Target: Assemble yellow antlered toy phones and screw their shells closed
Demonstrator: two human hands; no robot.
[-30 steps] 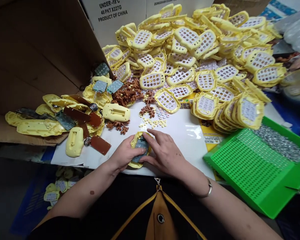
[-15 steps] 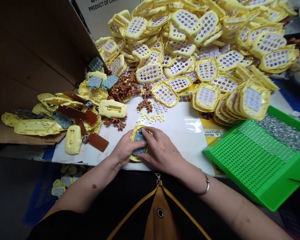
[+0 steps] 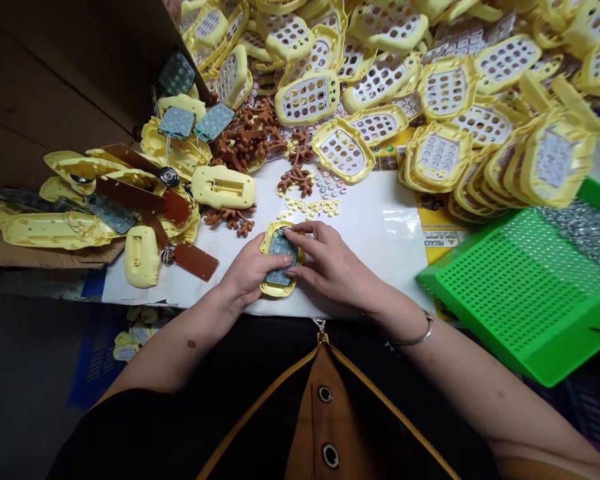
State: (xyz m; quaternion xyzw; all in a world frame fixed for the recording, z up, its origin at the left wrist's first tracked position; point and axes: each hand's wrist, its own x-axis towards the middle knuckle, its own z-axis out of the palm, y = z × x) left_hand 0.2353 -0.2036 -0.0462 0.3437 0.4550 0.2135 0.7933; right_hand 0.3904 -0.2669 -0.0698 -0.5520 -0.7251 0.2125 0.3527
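Note:
In the head view, my left hand (image 3: 243, 272) grips a yellow plastic shell half (image 3: 275, 291) from its left side, with the thumb lying across the board inside. A grey-green circuit board (image 3: 280, 270) sits in the shell, and a dark round part shows at its top end. My right hand (image 3: 337, 270) is closed about the shell's right side, its fingertips at the round part and its thumb by the board's edge. Just beyond the shell lie small yellow rings (image 3: 313, 207) and brown branched rubber pieces (image 3: 296, 179).
A heap of yellow front shells (image 3: 380, 73) fills the back, with a leaning stack (image 3: 555, 160) at right. A green perforated tray (image 3: 500, 293) of screws (image 3: 580, 233) stands right. Left are yellow back shells (image 3: 143, 257), brown boards (image 3: 195, 261) and a cardboard box (image 3: 80, 80).
The whole view has shifted, so the tabletop appears higher and larger. My right fingers have lifted slightly and spread from the board, uncovering more of it. The left hand keeps its grip.

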